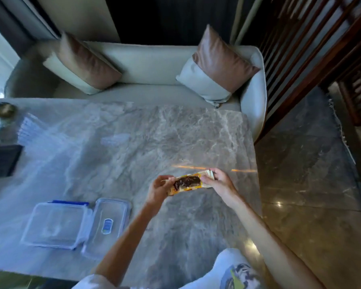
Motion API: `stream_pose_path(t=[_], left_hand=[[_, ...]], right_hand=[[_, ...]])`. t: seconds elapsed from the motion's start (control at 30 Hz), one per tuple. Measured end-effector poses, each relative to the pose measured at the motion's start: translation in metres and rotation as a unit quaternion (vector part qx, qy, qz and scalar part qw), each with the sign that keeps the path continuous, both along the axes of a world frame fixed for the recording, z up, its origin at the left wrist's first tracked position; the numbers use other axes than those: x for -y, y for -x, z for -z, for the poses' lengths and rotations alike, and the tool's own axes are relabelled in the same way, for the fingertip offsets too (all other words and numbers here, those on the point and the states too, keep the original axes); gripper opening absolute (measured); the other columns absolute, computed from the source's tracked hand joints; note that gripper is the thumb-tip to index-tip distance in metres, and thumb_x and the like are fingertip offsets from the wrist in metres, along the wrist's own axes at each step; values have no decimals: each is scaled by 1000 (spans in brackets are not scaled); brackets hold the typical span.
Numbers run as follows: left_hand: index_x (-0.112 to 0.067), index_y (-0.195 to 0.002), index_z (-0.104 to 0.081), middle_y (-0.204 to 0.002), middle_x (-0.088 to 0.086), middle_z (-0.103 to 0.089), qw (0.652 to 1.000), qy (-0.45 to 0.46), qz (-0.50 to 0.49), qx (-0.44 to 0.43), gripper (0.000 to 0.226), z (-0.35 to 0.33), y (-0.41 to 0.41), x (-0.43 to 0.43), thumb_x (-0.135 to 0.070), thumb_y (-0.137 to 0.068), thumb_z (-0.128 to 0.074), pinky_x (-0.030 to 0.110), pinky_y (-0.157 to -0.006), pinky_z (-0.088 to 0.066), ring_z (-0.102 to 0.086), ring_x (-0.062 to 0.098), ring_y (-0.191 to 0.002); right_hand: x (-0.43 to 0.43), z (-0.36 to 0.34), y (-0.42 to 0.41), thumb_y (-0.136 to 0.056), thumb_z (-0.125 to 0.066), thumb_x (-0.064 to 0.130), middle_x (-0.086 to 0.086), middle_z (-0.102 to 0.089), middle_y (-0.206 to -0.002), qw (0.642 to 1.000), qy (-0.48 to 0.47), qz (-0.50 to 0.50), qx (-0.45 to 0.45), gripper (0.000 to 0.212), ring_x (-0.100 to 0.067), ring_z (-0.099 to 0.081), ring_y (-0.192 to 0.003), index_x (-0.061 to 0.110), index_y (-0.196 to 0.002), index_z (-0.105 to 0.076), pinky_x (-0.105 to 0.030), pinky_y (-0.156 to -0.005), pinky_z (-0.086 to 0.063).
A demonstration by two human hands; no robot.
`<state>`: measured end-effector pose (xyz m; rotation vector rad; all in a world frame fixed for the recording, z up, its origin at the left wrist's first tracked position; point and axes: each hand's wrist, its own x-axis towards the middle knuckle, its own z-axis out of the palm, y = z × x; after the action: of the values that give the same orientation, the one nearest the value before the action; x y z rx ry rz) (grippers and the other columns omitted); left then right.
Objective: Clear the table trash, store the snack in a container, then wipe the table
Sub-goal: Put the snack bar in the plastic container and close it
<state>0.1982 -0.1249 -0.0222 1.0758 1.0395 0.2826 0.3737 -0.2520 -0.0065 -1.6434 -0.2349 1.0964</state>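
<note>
Above the grey marble table (123, 132) I hold a yellow snack packet (189, 182) with a clear window showing a dark brown snack. My left hand (159, 188) grips its left end and my right hand (219, 182) grips its right end. The packet hangs a little over the table's right part. On the table at the lower left lies a clear plastic container (54, 225) with blue clips. Its clear lid (107, 225), with a blue label, lies right beside it. The picture is blurred.
A pale sofa (154, 65) with two brown-and-white cushions (217, 63) stands behind the table. A dark flat object (2, 160) and a small round dish (2, 110) sit at the table's left edge. Glossy stone floor (311, 184) and a wooden slatted screen (313, 49) lie to the right.
</note>
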Motion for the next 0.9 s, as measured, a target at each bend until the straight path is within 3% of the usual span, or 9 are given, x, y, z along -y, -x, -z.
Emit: stream_pose_path(t=[0.1, 0.27, 0.43, 0.53, 0.6, 0.7, 0.8, 0.9], left_hand=[[-5, -103, -64, -82, 7, -68, 999, 16, 12, 33, 12, -28, 59, -37, -5, -91, -61, 22, -56, -55, -65, 11, -65], [-2, -96, -61, -73, 9, -66, 998, -51, 23, 43, 8, -46, 173, -100, -1, -88, -64, 21, -50, -54, -66, 11, -55], [-2, -89, -59, -63, 6, -60, 996, -87, 3, -13, 7, -59, 289, -125, 2, -87, -65, 18, -42, -48, -59, 3, -44], [1, -86, -59, -63, 5, -56, 990, -127, 37, -43, 5, -59, 348, -136, 1, -89, -63, 20, -42, -50, -59, 10, -49], [-6, -75, -57, -62, 5, -53, 984, -156, 54, -67, 17, -55, 374, -139, -2, -89, -64, 27, -45, -52, -58, 19, -53], [-18, -64, -49, -59, 1, -51, 976, -181, 46, -114, 26, -49, 400, -136, -18, -85, -64, 33, -57, -48, -56, 16, -59], [-20, -50, -52, -46, -12, -49, 976, -177, 19, -123, 31, -37, 425, -133, -28, -80, -58, 31, -54, -43, -48, 5, -48], [-17, -58, -65, -56, 5, -58, 981, -138, 31, -131, 25, -29, 446, -141, -28, -78, -55, 49, -65, -56, -59, 17, -62]], right_hand=[[-35, -24, 58, -85, -67, -4, -7, -65, -86, 1000, -22, 14, 3, 27, -5, -63, -67, 0, -109, -57, -15, -62, -51], [-86, -43, 182, -86, -67, -1, -5, -68, -83, 997, -62, 53, 10, 23, -3, -65, -64, 6, -106, -59, -13, -61, -53], [-103, -51, 308, -91, -60, 5, -6, -67, -86, 992, -68, 46, -99, 7, -12, -64, -75, 8, -95, -64, -17, -64, -52], [-104, -50, 357, -90, -61, 4, -3, -75, -87, 988, -55, 31, -139, 14, -11, -72, -78, 8, -99, -70, -21, -65, -58], [-106, -48, 380, -87, -62, -2, 1, -77, -81, 991, -29, 24, -128, 19, -9, -73, -73, 7, -101, -70, -19, -58, -56], [-115, -37, 406, -88, -60, -6, 7, -75, -68, 998, 25, 14, -64, 19, -5, -71, -61, 8, -95, -71, -16, -48, -53], [-131, -26, 425, -86, -59, -9, -7, -72, -78, 999, 49, -13, -10, 20, -15, -65, -65, -2, -101, -71, -20, -53, -56], [-140, -20, 444, -86, -59, -9, -15, -70, -91, 998, 60, -2, -6, 23, -22, -65, -74, -2, -106, -68, -30, -64, -55]])
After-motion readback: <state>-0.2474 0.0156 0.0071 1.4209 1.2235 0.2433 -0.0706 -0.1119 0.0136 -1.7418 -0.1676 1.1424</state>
